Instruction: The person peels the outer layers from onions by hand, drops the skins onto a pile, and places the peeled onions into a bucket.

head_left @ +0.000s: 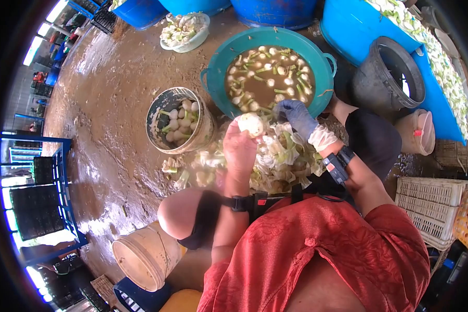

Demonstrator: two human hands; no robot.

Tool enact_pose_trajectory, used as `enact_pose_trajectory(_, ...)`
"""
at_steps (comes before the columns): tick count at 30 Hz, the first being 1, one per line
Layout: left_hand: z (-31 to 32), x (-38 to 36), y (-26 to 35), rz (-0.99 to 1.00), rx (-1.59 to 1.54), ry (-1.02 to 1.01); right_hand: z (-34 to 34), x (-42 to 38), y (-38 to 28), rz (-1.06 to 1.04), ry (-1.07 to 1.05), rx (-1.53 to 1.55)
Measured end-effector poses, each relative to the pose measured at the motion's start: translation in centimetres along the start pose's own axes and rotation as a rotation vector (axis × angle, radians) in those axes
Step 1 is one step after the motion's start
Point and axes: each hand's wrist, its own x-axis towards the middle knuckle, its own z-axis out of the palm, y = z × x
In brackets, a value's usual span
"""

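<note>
Bulb (pixel 251 125) drop hazard
Left hand (pixel 239 148) holds it; slackening could drop it onto near peelings (pixel 283 152). Right hand (pixel 298 118): grip indeterminable.

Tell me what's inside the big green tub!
Inside the green tub there's cloudy brown water with lots of white bulbs in it. The murky water covers the bottom, so I can't see what's down there.

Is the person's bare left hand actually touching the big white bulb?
Touching. The head view shows the left hand curled against the white bulb, with no gap between them.
</note>
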Motion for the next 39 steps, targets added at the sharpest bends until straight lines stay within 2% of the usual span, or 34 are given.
enact_pose_trajectory(1,-0.1,0.2,-0.2,-0.007,-0.110,-0.039,0.1,-1.0,-0.3,0.216,-0.055,0.549)
enact_pose_trajectory(2,-0.3,0.4,-0.3,-0.017,-0.082,-0.087,0.3,-1.4,-0.3,-0.023,-0.137,0.332)
enact_pose_trajectory(5,-0.1,0.2,-1.0,-0.136,-0.160,-0.094,1.3,-2.4,-3.7,0.096,-0.182,0.327)
enact_pose_trajectory(6,-0.2,0.0,-0.8,-0.199,-0.115,-0.014,1.2,-1.7,-2.6,-0.071,-0.153,0.129)
enact_pose_trajectory(7,0.0,-0.2,-0.7,-0.200,-0.112,-0.014,1.3,-1.9,-3.2,-0.072,-0.152,0.133)
enact_pose_trajectory(9,0.2,-0.4,-0.6,-0.158,0.137,0.082,1.6,-2.4,-4.4,-0.076,-0.132,0.364)
enact_pose_trajectory(10,0.4,-0.4,-0.5,-0.159,0.138,0.082,1.6,-2.5,-4.4,-0.075,-0.132,0.365)
enact_pose_trajectory(12,0.9,-0.6,-0.5,-0.026,0.341,0.146,1.3,-2.6,-4.3,0.076,-0.060,0.639)
enact_pose_trajectory(13,1.1,-0.7,-0.8,-0.027,0.338,0.145,1.1,-2.4,-3.9,0.076,-0.058,0.637)
enact_pose_trajectory(15,1.5,-0.8,-1.6,0.053,0.560,0.207,0.5,-1.6,-2.9,0.061,-0.229,0.005)
enact_pose_trajectory(16,1.7,-0.9,-1.7,0.051,0.561,0.205,0.9,-1.5,-3.9,0.268,-0.326,-0.005)
enact_pose_trajectory(17,1.8,-0.9,-1.8,0.097,0.694,0.206,1.6,-1.4,-3.5,0.268,-0.323,-0.002)
enact_pose_trajectory(19,2.0,-1.0,-1.9,0.197,0.957,0.204,3.2,-1.1,-1.0,-0.088,-0.126,-0.114)
enact_pose_trajectory(24,1.5,-0.8,-2.1,0.150,0.759,0.250,2.7,-0.6,0.1,-0.209,-0.168,-0.251)
enact_pose_trajectory(26,1.8,-0.9,-1.9,0.122,0.547,0.268,2.5,-0.3,0.4,-0.808,-0.056,-0.662)
enact_pose_trajectory(27,1.5,-0.8,-2.0,0.121,0.547,0.267,2.2,-0.5,0.6,-0.807,-0.056,-0.663)
enact_pose_trajectory(29,0.4,-0.5,-2.2,0.087,0.490,0.258,1.8,-1.6,-2.0,0.048,-0.287,0.096)
enact_pose_trajectory(30,-0.1,-0.2,-1.9,0.086,0.492,0.258,1.6,-1.4,-1.6,0.047,-0.286,0.098)
enact_pose_trajectory(32,-1.2,0.2,-1.0,-0.219,-0.016,0.126,1.0,-1.1,-1.1,-1.031,-0.200,-0.676)
enact_pose_trajectory(33,-1.8,0.4,-1.1,-0.221,-0.015,0.128,0.7,-1.2,-0.7,-1.030,-0.200,-0.674)
enact_pose_trajectory(35,-2.0,0.5,-1.2,-0.371,-0.089,0.085,0.2,-1.9,-2.4,-0.296,-0.356,-0.709)
enact_pose_trajectory(37,-1.5,0.3,-1.8,-0.338,-0.033,0.139,0.2,-2.1,-2.0,-0.343,-0.291,-0.661)
enact_pose_trajectory(39,-0.9,0.3,-2.1,-0.187,0.288,0.249,1.0,-2.6,-2.1,-0.198,-0.198,0.112)
